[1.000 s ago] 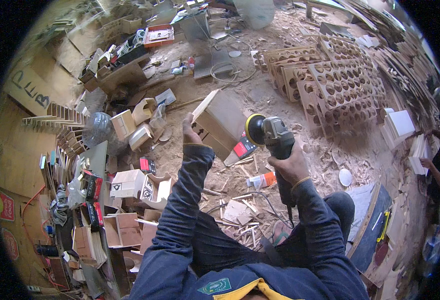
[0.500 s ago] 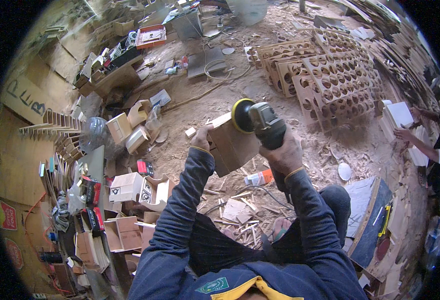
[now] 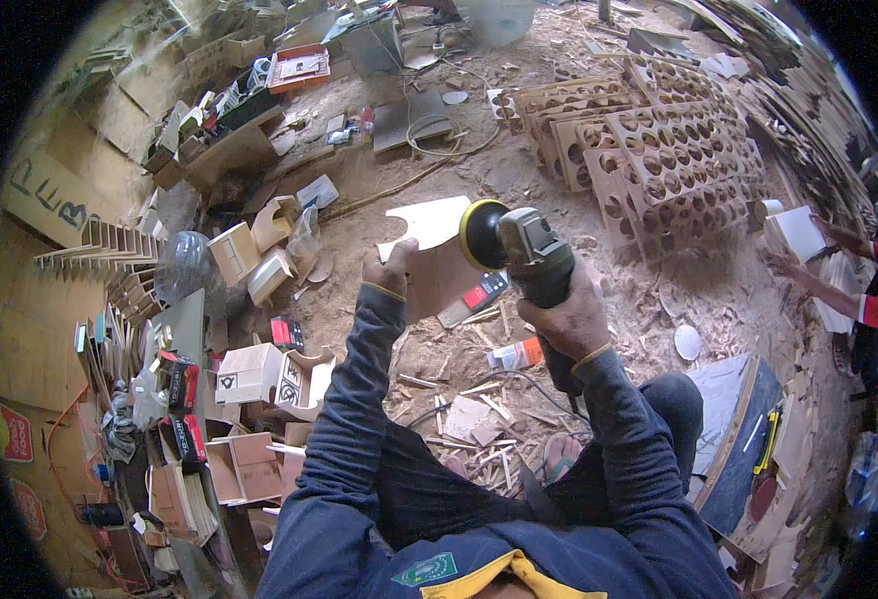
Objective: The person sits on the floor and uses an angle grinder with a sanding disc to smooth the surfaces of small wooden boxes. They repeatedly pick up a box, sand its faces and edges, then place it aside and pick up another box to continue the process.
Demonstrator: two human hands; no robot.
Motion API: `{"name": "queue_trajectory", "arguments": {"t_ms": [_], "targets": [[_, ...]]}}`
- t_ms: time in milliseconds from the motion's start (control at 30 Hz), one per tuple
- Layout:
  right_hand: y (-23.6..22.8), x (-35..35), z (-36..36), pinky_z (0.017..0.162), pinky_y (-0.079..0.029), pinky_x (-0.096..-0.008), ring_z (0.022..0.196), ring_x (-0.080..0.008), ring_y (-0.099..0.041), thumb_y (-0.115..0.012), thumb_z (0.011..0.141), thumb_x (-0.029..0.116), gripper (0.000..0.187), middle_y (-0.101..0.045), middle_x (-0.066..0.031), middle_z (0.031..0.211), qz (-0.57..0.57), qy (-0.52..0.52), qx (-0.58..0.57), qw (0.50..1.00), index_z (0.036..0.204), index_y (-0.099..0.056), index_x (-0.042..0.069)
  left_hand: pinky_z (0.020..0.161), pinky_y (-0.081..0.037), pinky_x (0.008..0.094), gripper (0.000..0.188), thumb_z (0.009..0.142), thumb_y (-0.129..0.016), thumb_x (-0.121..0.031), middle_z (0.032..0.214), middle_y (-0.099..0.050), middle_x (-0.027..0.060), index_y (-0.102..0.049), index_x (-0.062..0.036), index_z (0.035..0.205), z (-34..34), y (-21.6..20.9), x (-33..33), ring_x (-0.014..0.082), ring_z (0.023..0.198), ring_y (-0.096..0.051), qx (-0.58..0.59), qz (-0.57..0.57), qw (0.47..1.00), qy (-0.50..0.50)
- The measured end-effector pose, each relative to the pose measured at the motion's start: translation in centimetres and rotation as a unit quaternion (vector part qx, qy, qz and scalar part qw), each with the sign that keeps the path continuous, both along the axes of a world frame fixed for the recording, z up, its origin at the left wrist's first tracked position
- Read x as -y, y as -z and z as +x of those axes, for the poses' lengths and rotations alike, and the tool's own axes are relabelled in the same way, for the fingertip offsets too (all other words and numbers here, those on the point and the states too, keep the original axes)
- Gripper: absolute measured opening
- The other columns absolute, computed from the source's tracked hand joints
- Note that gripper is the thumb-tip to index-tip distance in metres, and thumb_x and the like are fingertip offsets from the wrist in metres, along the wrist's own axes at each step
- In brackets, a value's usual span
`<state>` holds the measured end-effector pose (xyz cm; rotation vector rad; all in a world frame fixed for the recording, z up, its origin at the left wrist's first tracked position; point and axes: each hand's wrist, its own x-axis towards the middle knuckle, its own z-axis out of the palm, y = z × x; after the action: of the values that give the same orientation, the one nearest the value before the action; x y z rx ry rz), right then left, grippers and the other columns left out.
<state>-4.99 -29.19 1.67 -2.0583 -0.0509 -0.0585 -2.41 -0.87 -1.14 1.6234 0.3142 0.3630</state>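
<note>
My left hand [image 3: 392,266] grips the near left edge of a small wooden box [image 3: 437,282]. The box's pale upper face has a curved notch at its left, and its brown side faces me. In my right hand [image 3: 573,317] is an angle grinder [image 3: 536,255], held by its grey-green body. The grinder's round, yellow-rimmed pad [image 3: 483,234] is tilted against the right end of the box, or very close to it; contact cannot be made out. The pad hides that end of the box.
Wooden boxes [image 3: 249,374] crowd the left side. Several perforated boards [image 3: 658,165] lean beyond my right hand. A red-and-black carton [image 3: 486,291] and an orange-and-white container [image 3: 516,354] lie among wood scraps. At far right a co-worker's hands [image 3: 803,270] hold a white block [image 3: 796,233].
My left hand has turned the wooden box, bringing its pale notched face up in place of the broad brown side. The red-and-black carton behind it now shows. The grinder has barely moved.
</note>
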Motion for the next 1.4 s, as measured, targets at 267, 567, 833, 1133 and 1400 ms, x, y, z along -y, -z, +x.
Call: {"name": "queue_trajectory", "arguments": {"t_ms": [267,567,833,1133,1400], "targets": [[-0.8,-0.4,-0.7,0.088,-0.055,-0.0406,0.096,-0.0315,-0.070,-0.083,0.065,0.021,0.063,-0.072,-0.0168,0.105,-0.029,-0.032,0.038,0.998,0.122,-0.062,0.005,0.076,-0.055,0.0327,0.036,0.090,-0.073,-0.029,0.092,-0.076,0.0110,-0.075,0.0053,0.100,-1.6,-2.4,-0.4,0.0185,0.081,-0.070,0.049,0.185,0.975,0.111],[-1.5,1.0,-0.1,0.087,-0.056,-0.0396,0.098,-0.0260,-0.071,-0.085,0.067,0.022,0.063,-0.071,-0.0152,0.109,0.026,0.025,0.020,0.999,0.123,-0.060,0.007,0.077,-0.054,0.0312,0.033,0.089,-0.073,-0.028,0.091,-0.075,0.0104,-0.074,0.0035,0.097,-1.7,-3.0,0.3,0.0174,0.082,-0.069,0.075,0.053,0.995,0.034],[-0.4,-0.8,-0.7,0.080,-0.057,-0.0481,0.091,-0.0412,-0.073,-0.085,0.068,0.029,0.064,-0.073,-0.0230,0.098,-0.023,-0.015,0.065,0.997,0.121,-0.058,0.006,0.079,-0.054,0.0328,0.053,0.082,-0.076,-0.042,0.102,-0.069,0.0093,-0.067,-0.0011,0.114,-1.9,-2.1,1.6,0.0210,0.088,-0.065,0.029,-0.055,0.998,-0.025],[2.7,2.7,3.1,0.089,-0.055,-0.0382,0.097,-0.0255,-0.072,-0.088,0.062,0.034,0.064,-0.074,-0.0139,0.103,0.172,0.093,-0.026,0.980,0.114,-0.067,0.003,0.091,-0.056,0.0380,0.049,0.090,-0.073,-0.027,0.116,-0.071,0.0125,-0.062,-0.0015,0.131,1.1,1.4,-2.2,0.0267,0.103,-0.068,0.085,-0.317,0.937,0.122],[1.1,1.2,1.9,0.085,-0.056,-0.0334,0.092,-0.0162,-0.069,-0.086,0.069,0.008,0.053,-0.073,-0.0059,0.102,0.290,-0.038,-0.029,0.956,0.118,-0.066,0.004,0.103,-0.053,0.0407,0.059,0.087,-0.075,-0.007,0.132,-0.064,0.0146,-0.053,0.0006,0.141,2.7,3.6,-5.2,0.0290,0.120,-0.064,0.040,-0.368,0.908,0.198]]}}
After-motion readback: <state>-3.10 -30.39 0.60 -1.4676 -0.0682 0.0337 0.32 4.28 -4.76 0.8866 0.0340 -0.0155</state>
